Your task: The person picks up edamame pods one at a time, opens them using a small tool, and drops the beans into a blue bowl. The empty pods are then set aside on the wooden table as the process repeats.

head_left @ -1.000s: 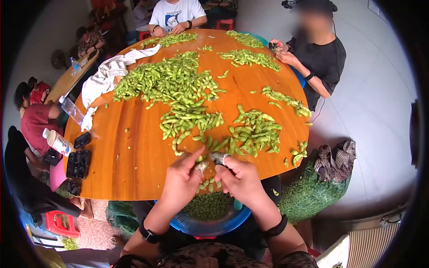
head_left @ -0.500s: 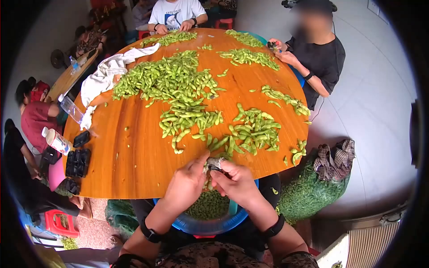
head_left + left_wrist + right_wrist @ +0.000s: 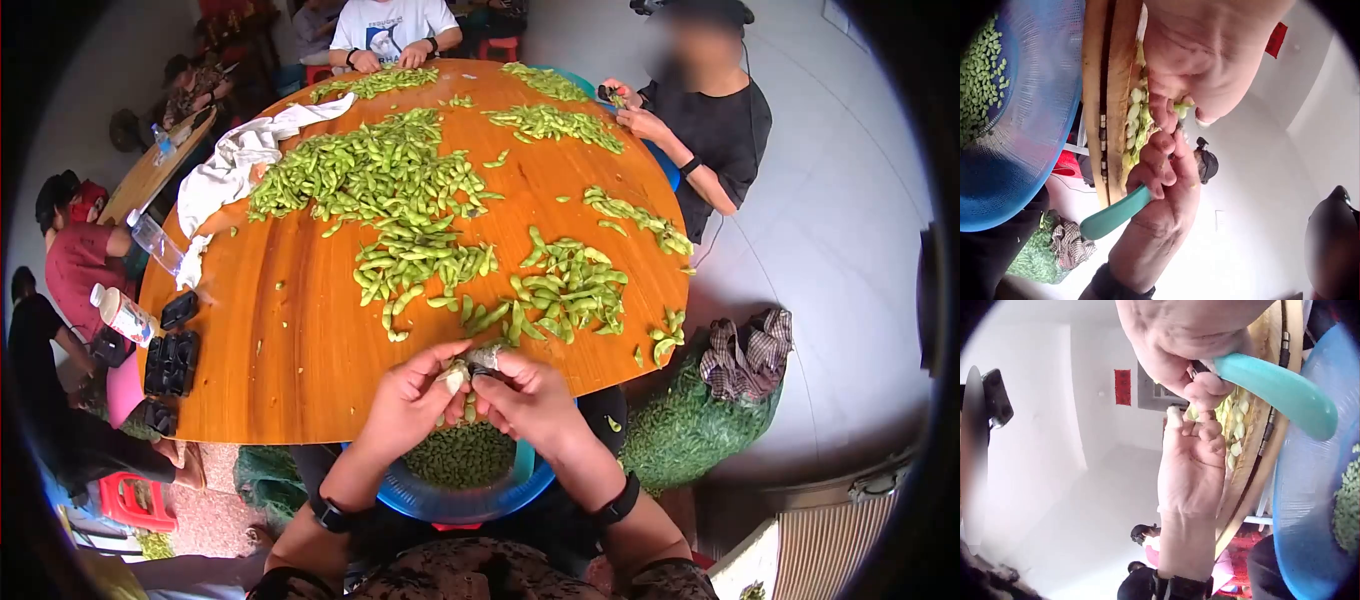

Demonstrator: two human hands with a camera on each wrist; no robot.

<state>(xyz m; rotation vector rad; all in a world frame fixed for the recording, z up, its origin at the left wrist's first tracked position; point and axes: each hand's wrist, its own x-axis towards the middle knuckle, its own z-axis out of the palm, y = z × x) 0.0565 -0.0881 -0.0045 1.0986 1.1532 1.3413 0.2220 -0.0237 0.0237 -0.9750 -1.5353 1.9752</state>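
Just over the near table edge, my left hand [image 3: 405, 395] pinches a green soybean pod [image 3: 1182, 110] between covered thumb and fingers. Close against it, my right hand [image 3: 535, 398] grips a small tool by its curved teal handle [image 3: 1282, 394]; the fingers mostly hide its working end. Grey wrapping covers a right fingertip, and white wrapping covers the left thumb. Shelled beans [image 3: 1239, 428] lie on the table edge behind the hands. Below is a blue basket [image 3: 1300, 506] holding many shelled green beans [image 3: 985, 78].
A large pod heap [image 3: 385, 170] and a nearer pile [image 3: 572, 290] lie on the round wooden table [image 3: 310, 350]. At left are a white cloth [image 3: 225, 170], bottles and black trays [image 3: 172, 362]. A full green net bag [image 3: 700, 435] stands right. Other people sit around.
The left hand draws back from the pods on the table, and its extended index finger bends in. Both hands come together at the table edge over the basket.
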